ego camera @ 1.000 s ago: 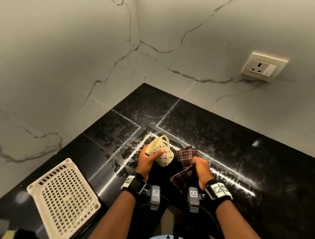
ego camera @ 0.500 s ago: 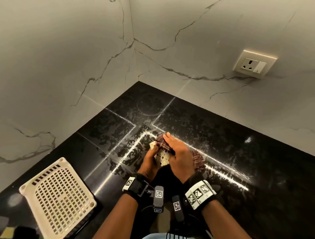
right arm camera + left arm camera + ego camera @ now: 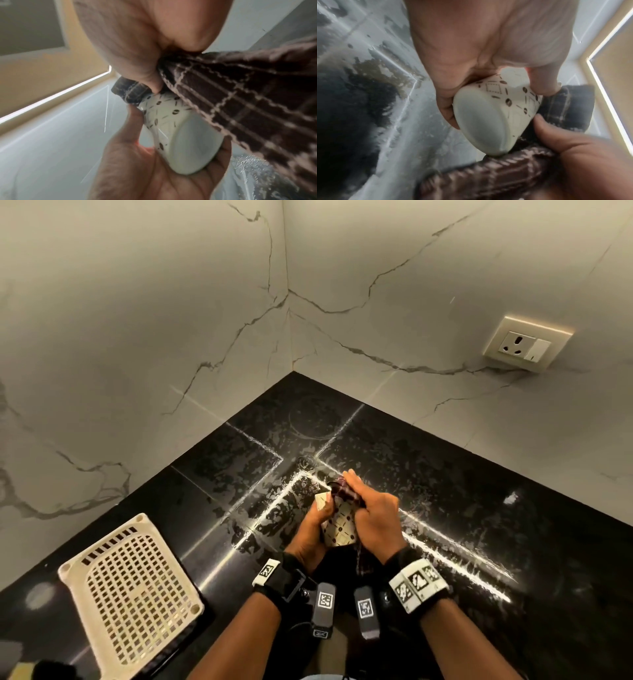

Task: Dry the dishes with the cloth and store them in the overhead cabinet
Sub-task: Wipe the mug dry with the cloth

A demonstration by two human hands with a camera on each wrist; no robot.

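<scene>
Both forearms extend forward, side by side, wrists banded. The left hand [image 3: 313,530] is cupped palm-up, fingers and thumb curled in a grip. The right hand [image 3: 375,513] lies close against it, fingers curled, knuckles upward, index finger extended forward.

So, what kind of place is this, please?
Most likely a home kitchen corner. A black stone counter meets marble-look wall tiles with a socket, a plastic drying rack sits on the counter, and the hands dry a cup with a checked cloth.
</scene>
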